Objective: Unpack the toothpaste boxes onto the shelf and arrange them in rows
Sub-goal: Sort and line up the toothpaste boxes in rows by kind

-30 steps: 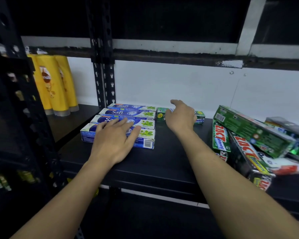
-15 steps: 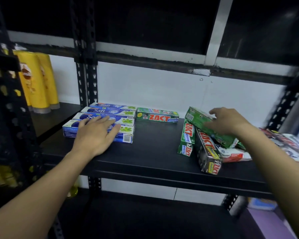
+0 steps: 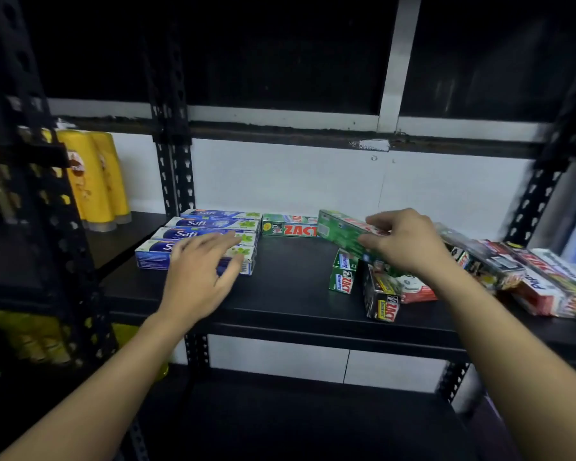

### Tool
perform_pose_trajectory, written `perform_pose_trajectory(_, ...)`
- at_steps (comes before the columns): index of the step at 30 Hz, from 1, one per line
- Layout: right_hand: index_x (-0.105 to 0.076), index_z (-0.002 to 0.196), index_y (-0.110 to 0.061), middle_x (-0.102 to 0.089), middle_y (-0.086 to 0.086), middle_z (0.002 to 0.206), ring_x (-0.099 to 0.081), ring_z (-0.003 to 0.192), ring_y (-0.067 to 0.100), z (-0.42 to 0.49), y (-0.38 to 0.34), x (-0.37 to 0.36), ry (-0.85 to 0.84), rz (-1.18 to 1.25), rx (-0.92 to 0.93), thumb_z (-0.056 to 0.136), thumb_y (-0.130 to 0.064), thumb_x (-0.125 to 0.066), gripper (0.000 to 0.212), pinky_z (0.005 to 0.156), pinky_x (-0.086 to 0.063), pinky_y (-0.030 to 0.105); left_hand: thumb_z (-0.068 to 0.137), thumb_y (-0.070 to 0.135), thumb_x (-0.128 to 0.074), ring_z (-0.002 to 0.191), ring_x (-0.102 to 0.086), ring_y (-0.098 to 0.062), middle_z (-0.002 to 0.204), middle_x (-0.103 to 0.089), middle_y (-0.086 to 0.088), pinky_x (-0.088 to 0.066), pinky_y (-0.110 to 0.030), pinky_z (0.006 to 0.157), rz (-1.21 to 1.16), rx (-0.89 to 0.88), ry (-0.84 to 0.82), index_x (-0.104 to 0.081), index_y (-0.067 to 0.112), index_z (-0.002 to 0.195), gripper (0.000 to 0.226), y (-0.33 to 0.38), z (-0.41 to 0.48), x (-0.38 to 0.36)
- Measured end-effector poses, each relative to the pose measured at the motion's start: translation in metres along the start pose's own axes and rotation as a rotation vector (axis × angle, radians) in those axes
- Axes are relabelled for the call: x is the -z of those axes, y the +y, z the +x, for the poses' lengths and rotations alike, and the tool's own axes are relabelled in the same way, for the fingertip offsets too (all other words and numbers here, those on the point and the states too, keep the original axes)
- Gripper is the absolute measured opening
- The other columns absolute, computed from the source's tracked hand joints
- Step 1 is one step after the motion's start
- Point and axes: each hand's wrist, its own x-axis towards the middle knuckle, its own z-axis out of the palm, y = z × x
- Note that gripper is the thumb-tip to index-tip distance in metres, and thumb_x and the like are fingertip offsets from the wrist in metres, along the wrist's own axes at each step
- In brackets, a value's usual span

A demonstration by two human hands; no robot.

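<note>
Pinching a green box [image 3: 338,232] in right fingers [image 3: 379,222], left fingers [image 3: 213,241] spread over our finished blue row [image 3: 210,223], we judge the pile [image 3: 379,301] beneath unsorted

The black shelf [image 3: 290,294] carries four blue Safi boxes [image 3: 210,223] side by side in a row at its left, one green Zact box [image 3: 288,229] just beside them at the back, and a loose heap of boxes [image 3: 379,301] at its right.
</note>
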Motion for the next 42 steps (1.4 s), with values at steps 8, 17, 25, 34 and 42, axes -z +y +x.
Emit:
perform_pose_trajectory(8,-0.069,0.115,-0.013,-0.073,0.011,0.101,-0.065,0.100,0.029,-0.008,-0.061,-0.047,-0.002,0.011,0.067,0.083,-0.033,-0.065,0.039,0.088,-0.054,0.037,0.094,0.040,-0.055,0.118,-0.057,-0.009,0.130,-0.064,0.012,-0.037,-0.027,0.099,-0.233,0.003,-0.080,-0.063,0.028,0.128,0.037,0.054,-0.013,0.003)
perform_pose_trajectory(17,-0.065,0.125,-0.020,-0.069,0.001,0.121,-0.064,0.108,0.022,-0.019,-0.029,-0.041,0.025,0.027,0.193,0.096,-0.022,-0.053,0.031,0.094,-0.049,0.032,0.094,0.053,-0.056,0.119,-0.055,0.004,0.134,-0.060,0.019,-0.045,-0.029,0.104,-0.527,0.148,-0.259,-0.057,0.035,0.137,0.047,0.087,-0.037,-0.001)
perform_pose_trajectory(25,-0.057,0.135,-0.031,-0.059,0.002,0.138,-0.054,0.124,0.025,-0.017,0.011,-0.050,-0.201,-0.240,0.188,0.099,-0.039,-0.049,0.038,0.099,-0.047,0.040,0.086,0.068,-0.055,0.143,-0.023,-0.006,0.162,-0.021,0.015,-0.025,-0.029,0.116,-0.364,0.019,-0.278,-0.044,0.043,0.145,0.065,0.114,-0.040,-0.012)
perform_pose_trajectory(34,-0.071,0.115,-0.027,-0.070,0.000,0.117,-0.060,0.111,0.023,-0.044,0.013,-0.042,-0.122,-0.127,0.177,0.086,-0.046,-0.067,0.034,0.093,-0.050,0.038,0.083,0.045,-0.071,0.123,-0.051,0.007,0.131,-0.057,0.022,-0.046,-0.024,0.104,-0.498,0.172,-0.120,-0.059,0.032,0.119,0.041,0.085,-0.067,0.000)
perform_pose_trajectory(42,-0.042,0.144,-0.039,-0.037,0.011,0.154,-0.020,0.147,0.034,-0.066,0.018,-0.054,-0.079,-0.281,0.197,0.083,-0.073,-0.046,0.070,0.120,-0.015,0.052,0.087,0.037,-0.066,0.117,-0.048,0.007,0.123,-0.055,0.026,-0.041,-0.018,0.098,-0.469,0.222,-0.207,-0.024,0.050,0.148,0.075,0.091,-0.077,0.013)
